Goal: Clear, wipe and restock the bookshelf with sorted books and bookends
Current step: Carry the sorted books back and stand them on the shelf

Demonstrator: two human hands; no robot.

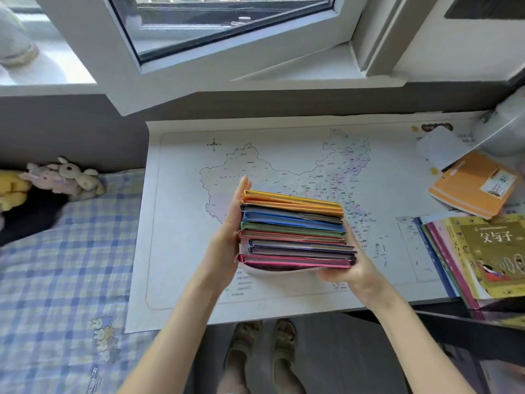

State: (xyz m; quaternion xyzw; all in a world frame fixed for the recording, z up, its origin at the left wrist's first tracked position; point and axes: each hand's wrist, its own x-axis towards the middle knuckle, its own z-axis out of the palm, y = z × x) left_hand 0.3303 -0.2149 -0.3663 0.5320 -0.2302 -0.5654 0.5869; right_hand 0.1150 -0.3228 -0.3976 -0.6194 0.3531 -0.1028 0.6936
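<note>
two hands hold the book stack: left hand with fingers flat, right hand curled beneath.

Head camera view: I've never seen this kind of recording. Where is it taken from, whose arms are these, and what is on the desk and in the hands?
There is no machine here. A person wears one wide-angle camera on the head, looking down, so the two bare arms are the wearer's own, and their slippered feet show below. The left hand presses flat, fingers straight, against the spine side of a stack of books with coloured covers. The right hand grips the stack's other side from below. The stack is held over a large printed map that serves as the work surface. At the map's right lie an orange book and a pile of picture books. To its left is a bed with a checked sheet and plush toys. A window is above.
</note>
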